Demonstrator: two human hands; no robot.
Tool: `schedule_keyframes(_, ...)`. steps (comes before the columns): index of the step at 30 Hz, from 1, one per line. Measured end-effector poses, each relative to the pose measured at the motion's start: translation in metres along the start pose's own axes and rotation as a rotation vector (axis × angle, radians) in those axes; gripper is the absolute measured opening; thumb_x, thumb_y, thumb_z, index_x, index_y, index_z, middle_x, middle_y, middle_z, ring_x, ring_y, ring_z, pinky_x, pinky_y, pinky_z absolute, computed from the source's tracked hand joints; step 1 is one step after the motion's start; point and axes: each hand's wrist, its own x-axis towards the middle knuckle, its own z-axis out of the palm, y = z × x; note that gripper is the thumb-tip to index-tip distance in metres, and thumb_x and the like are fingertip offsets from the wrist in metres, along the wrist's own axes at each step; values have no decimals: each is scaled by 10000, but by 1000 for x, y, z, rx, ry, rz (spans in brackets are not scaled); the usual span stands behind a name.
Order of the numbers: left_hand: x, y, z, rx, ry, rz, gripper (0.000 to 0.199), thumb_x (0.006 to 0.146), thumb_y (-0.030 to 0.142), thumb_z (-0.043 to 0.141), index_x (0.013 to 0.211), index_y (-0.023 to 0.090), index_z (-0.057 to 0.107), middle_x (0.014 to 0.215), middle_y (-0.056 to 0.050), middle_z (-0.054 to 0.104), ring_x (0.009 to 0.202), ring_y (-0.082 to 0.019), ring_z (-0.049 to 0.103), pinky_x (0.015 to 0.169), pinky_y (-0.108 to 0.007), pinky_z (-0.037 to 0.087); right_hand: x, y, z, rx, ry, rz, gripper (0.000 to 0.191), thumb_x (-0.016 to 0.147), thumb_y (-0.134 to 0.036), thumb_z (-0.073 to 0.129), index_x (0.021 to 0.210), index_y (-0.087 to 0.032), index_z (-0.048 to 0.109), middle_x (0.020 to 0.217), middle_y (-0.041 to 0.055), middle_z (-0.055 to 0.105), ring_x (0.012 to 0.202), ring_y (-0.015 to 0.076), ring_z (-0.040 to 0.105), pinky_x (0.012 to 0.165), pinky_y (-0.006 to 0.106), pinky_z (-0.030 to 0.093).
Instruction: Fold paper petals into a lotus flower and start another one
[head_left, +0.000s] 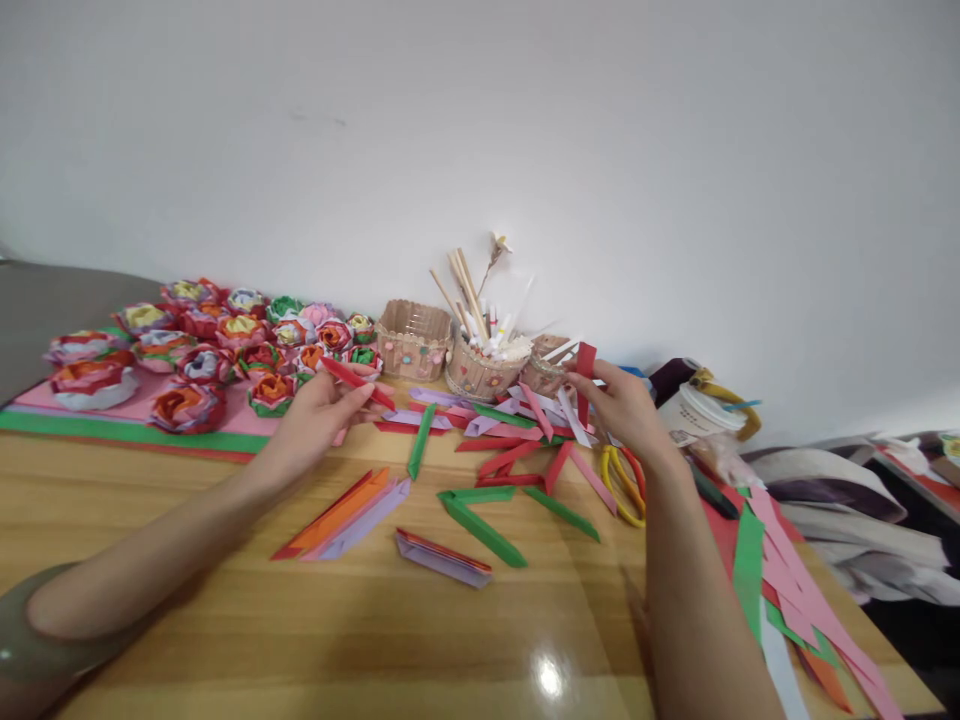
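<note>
My left hand (327, 408) pinches a folded red paper strip (358, 384) beside the paper flowers. Over the right part of the strip pile, my right hand (616, 400) holds another red paper strip (584, 384) upright between thumb and fingers. Folded red, pink and lilac strips (510, 450) lie heaped between the hands. Nearer me are green folded strips (484, 530), a fanned row of orange, pink, red and lilac strips (345, 515), and a small red and lilac stack (442, 560).
Paper flowers (187, 405) cover coloured sheets at the left. Decorated containers (414, 340) stand by the wall, one filled with sticks. Yellow-handled scissors (621, 488), a lidded cup (694, 412) and long loose paper strips (799, 590) are on the right.
</note>
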Motion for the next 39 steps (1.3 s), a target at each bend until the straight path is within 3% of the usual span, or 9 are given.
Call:
schedule_keyframes(5,-1,1,1,-20,10,-17,259,723,324,622,906,151,562,878,-54,682,700,-157,650,695,-299,503,1,-10,8,6,-61,-40,231,842,-306,492,934,-187,668,872,52,687,741,183,601,633,260,421)
schedule_keyframes(9,-1,0,1,-8,-3,-15,277,725,319,620,935,147,564,906,-61,685,743,-173,655,746,-330,508,2,-18,12,-32,-52,-34,234,801,-377,552,810,-179,678,692,30,642,594,160,528,555,250,364)
schedule_keyframes(12,-2,1,2,2,-25,-6,273,723,315,620,934,146,579,893,-60,691,768,-184,655,768,-340,508,0,-27,12,-49,23,-13,250,807,-392,538,805,-179,669,579,1,564,541,144,475,528,246,333)
schedule_keyframes(17,-6,6,5,85,-65,1,176,738,307,594,800,152,648,692,-35,686,733,-187,640,683,-288,504,-3,-42,16,149,275,54,304,799,-345,565,1059,-188,571,589,-36,543,513,122,479,531,233,379)
schedule_keyframes(21,-7,11,7,131,-63,-34,179,729,308,607,805,156,660,702,-37,700,690,-177,633,621,-263,493,-5,-52,20,374,357,38,153,765,-333,610,809,-190,577,611,-27,560,519,109,489,500,219,386)
schedule_keyframes(24,-8,11,7,134,-92,-74,249,733,325,614,896,141,653,778,-46,711,689,-154,625,657,-255,492,-7,-64,27,482,285,29,162,753,-323,628,684,-180,598,563,-29,550,512,105,486,495,218,385)
schedule_keyframes(32,-10,1,6,-45,-284,-132,267,719,362,646,863,139,679,806,-48,715,687,-131,617,706,-249,481,-24,-117,58,818,-46,95,172,742,-339,633,717,-170,653,607,-4,625,555,127,564,511,221,441)
schedule_keyframes(35,-11,1,6,-70,-285,-148,247,715,352,655,822,131,682,804,-53,718,688,-128,619,711,-244,477,-25,-119,60,696,-24,54,195,783,-344,587,726,-170,651,634,5,640,581,134,577,540,226,445)
schedule_keyframes(39,-10,1,6,-122,-247,-178,235,721,319,656,868,137,671,789,-38,715,691,-119,621,711,-239,479,-16,-98,52,203,-79,-7,188,811,-320,553,751,-199,683,740,13,702,669,159,617,604,241,431)
